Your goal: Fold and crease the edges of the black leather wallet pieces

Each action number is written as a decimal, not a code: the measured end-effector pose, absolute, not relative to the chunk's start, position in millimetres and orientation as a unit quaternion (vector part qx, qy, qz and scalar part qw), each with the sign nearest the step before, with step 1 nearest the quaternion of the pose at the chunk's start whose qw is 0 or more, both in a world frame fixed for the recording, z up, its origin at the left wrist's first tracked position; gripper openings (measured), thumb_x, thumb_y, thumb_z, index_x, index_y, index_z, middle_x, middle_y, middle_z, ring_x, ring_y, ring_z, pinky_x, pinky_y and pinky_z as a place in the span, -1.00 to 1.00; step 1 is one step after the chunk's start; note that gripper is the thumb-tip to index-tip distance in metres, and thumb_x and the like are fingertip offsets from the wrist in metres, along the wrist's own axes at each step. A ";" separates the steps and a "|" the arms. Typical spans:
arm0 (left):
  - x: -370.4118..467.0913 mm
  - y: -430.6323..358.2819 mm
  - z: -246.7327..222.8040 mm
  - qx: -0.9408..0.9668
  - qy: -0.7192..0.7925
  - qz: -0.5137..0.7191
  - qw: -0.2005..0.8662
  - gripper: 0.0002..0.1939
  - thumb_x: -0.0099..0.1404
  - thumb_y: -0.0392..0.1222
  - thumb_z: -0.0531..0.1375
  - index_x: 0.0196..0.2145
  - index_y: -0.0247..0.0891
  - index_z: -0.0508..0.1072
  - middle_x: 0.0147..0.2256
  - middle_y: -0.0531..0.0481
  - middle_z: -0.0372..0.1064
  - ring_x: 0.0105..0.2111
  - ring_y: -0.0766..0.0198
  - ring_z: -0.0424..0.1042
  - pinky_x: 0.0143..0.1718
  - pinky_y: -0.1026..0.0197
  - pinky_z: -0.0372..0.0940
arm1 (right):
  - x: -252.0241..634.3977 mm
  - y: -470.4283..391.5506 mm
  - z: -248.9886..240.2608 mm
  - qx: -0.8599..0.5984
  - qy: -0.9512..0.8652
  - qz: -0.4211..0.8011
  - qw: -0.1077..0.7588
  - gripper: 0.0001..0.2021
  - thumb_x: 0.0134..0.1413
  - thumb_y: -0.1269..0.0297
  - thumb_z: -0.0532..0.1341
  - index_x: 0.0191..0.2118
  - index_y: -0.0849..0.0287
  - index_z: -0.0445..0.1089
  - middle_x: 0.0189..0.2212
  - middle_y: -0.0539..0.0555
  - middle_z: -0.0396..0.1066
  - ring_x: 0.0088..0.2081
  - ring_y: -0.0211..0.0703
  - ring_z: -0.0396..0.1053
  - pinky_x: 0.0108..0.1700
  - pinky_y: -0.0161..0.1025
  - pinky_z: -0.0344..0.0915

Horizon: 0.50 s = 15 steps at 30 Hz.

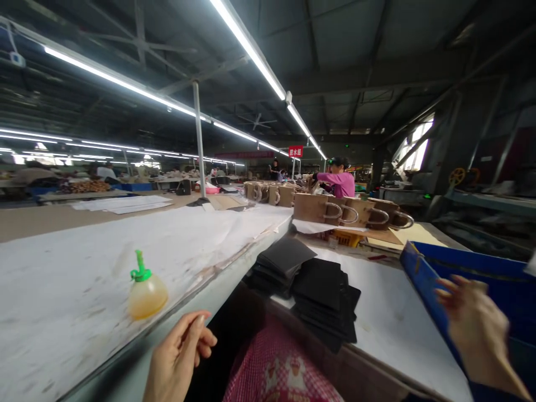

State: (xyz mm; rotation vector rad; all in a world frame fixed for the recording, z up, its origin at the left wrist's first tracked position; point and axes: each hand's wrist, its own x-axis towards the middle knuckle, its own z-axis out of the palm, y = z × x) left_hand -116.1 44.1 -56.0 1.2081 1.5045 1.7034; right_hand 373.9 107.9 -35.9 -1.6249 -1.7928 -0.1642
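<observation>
My left hand (180, 354) is at the front edge of the white-covered table, its fingers curled and the thumb against the forefinger, with nothing visible in it. Nearest to it stands a squat clear bottle (147, 296) of amber liquid with a green spout top. My right hand (475, 318) is at the near side of a blue bin (427, 285), slightly blurred, its fingers bent and apart with nothing visible in them. Between my hands, stacks of black rectangular panels (320, 285) lie on the lower white-covered surface.
Brown bag-shaped pieces with curved handles (312, 207) stand in rows beyond the panels. Behind them is a person in a pink top (341, 181). A metal post (199, 139) rises from the left table, near white sheets (121, 204). My lap has a red checked apron (280, 363).
</observation>
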 end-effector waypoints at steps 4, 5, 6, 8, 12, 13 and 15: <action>-103.5 45.8 -64.6 0.492 0.541 0.597 0.329 -0.46 0.23 0.30 0.16 -0.22 -0.30 0.47 -0.58 0.06 0.40 -0.60 0.35 0.32 -0.59 0.34 0.14 | 310.1 172.9 -98.9 -0.607 -0.727 -0.018 0.319 -0.60 0.36 0.04 0.11 0.04 0.28 0.43 -0.16 0.23 0.50 -0.14 0.00 0.49 -0.11 -0.06 0.46; -102.2 47.4 -67.5 0.506 0.533 0.584 0.345 -0.45 0.25 0.30 0.14 -0.21 -0.30 0.46 -0.57 0.06 0.40 -0.59 0.35 0.32 -0.58 0.33 0.14 | 295.9 185.1 -113.7 -0.605 -0.735 -0.016 0.306 -0.61 0.26 0.08 0.23 0.05 0.26 0.41 -0.08 0.22 0.47 -0.07 0.02 0.47 -0.03 0.02 0.43; -101.5 49.4 -70.4 0.520 0.525 0.568 0.361 -0.44 0.26 0.31 0.13 -0.20 -0.31 0.46 -0.57 0.06 0.39 -0.59 0.34 0.33 -0.57 0.33 0.14 | 284.6 194.4 -126.1 -0.603 -0.742 -0.015 0.294 -0.59 0.20 0.12 0.30 0.07 0.25 0.40 -0.02 0.21 0.44 -0.01 0.04 0.43 0.02 0.07 0.40; -101.1 54.2 -75.9 0.546 0.512 0.537 0.389 -0.42 0.27 0.32 0.11 -0.19 -0.31 0.46 -0.56 0.05 0.40 -0.58 0.33 0.34 -0.55 0.31 0.16 | 273.0 203.8 -141.8 -0.596 -0.755 -0.016 0.274 -0.62 0.15 0.17 0.34 0.02 0.25 0.42 -0.02 0.20 0.43 -0.01 0.01 0.41 0.04 0.07 0.37; -94.5 63.0 -87.8 0.555 0.500 0.508 0.430 -0.40 0.27 0.35 0.10 -0.21 -0.33 0.45 -0.57 0.02 0.40 -0.60 0.33 0.34 -0.59 0.33 0.10 | 279.1 197.8 -137.5 -0.567 -0.784 -0.019 0.252 -0.77 0.25 0.19 0.25 -0.13 0.26 0.47 -0.20 0.13 0.46 -0.14 -0.09 0.44 -0.07 -0.05 0.41; -89.5 64.2 -91.3 0.552 0.495 0.505 0.441 -0.40 0.27 0.34 0.10 -0.22 -0.34 0.45 -0.57 0.01 0.40 -0.60 0.34 0.33 -0.60 0.33 0.08 | 280.2 193.1 -131.7 -0.561 -0.789 -0.022 0.250 -0.79 0.28 0.19 0.21 -0.17 0.25 0.47 -0.24 0.11 0.46 -0.18 -0.11 0.44 -0.12 -0.09 0.41; -74.2 64.8 -98.1 0.544 0.482 0.503 0.468 -0.38 0.27 0.34 0.11 -0.20 -0.37 0.44 -0.50 -0.07 0.46 -0.54 0.31 0.38 -0.57 0.32 0.15 | 273.7 180.0 -120.0 -0.554 -0.792 -0.033 0.254 -0.75 0.37 0.22 0.09 -0.26 0.19 0.46 -0.31 0.09 0.44 -0.28 -0.14 0.45 -0.23 -0.18 0.38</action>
